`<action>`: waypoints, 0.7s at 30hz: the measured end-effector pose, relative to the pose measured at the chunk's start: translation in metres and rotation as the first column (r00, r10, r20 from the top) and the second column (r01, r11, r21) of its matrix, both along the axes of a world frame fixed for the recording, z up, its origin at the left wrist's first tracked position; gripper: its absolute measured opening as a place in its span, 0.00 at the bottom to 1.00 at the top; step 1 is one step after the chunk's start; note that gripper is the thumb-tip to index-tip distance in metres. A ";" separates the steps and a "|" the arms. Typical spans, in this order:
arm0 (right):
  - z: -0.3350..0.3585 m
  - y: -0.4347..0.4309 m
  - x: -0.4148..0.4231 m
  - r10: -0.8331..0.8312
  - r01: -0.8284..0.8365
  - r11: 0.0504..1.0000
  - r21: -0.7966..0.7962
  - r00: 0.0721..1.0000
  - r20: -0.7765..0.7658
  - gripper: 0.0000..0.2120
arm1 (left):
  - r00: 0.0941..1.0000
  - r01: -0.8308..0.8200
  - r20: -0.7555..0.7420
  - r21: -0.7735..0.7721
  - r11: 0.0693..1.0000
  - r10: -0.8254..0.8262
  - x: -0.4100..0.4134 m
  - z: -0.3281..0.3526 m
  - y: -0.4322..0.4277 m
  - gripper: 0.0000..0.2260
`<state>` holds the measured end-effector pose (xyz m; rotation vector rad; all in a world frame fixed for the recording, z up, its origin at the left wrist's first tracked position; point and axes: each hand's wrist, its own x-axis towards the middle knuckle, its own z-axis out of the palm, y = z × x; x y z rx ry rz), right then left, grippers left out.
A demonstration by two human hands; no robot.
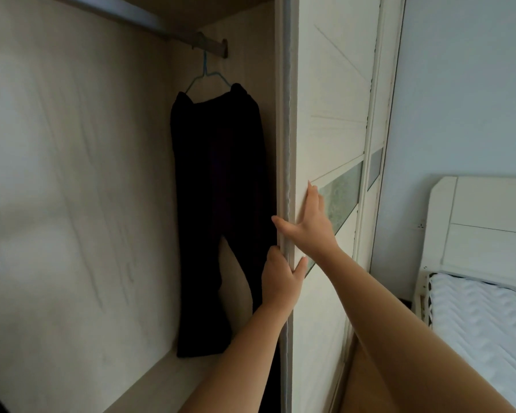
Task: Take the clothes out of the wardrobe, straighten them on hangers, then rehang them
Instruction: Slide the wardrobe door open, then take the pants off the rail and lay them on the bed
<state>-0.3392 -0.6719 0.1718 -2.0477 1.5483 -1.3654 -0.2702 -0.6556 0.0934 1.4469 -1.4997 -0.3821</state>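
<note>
I see both hands on the sliding door (325, 120) of the wardrobe (72, 174). My left hand (280, 281) has its fingers (273, 257) curled around the door's leading edge, tips hidden behind it and thumb lying on the front face, so it is gripping the door. My right hand (309, 225) lies flat against the door front just above, fingers spread and open, thumb reaching across to the edge strip.

Inside, the wardrobe is pale wood-grain board, back wall and floor alike. A metal rail (173, 32) runs under its top, ending in a bracket at the right-hand side wall. From that end of the rail hangs a blue wire hanger (207, 76), and draped over it is a pair of dark trousers (218, 210), close to the right side wall, legs reaching down to the wardrobe floor near its back right corner.

The door is cream with grooved lines and a greenish frosted band across it. Beyond it the room wall (459, 84) is pale blue. At the right stands a bed with a white headboard (483, 222) and a bare, quilted white mattress (483, 317).
</note>
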 end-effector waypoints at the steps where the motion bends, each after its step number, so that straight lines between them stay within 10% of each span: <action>1: 0.000 0.000 0.000 -0.002 0.002 1.000 0.001 1.000 0.004 0.47 | 1.000 0.001 0.005 -0.001 1.000 -0.001 0.001 0.000 0.000 0.19; 9: -0.005 0.015 0.005 0.010 -0.018 0.997 0.075 0.994 0.105 0.44 | 0.996 0.032 0.077 0.102 0.994 -0.040 0.015 -0.004 0.027 0.21; 17: -0.035 0.087 0.029 -0.002 0.062 0.981 -0.183 0.951 0.310 0.18 | 1.000 -0.031 -0.003 -0.115 0.993 0.031 0.091 0.001 0.107 0.12; 21: -0.026 0.108 0.060 0.235 -0.178 0.962 -0.208 0.927 0.291 0.10 | 0.984 -0.147 0.056 -0.291 0.945 0.170 0.126 0.015 0.160 0.10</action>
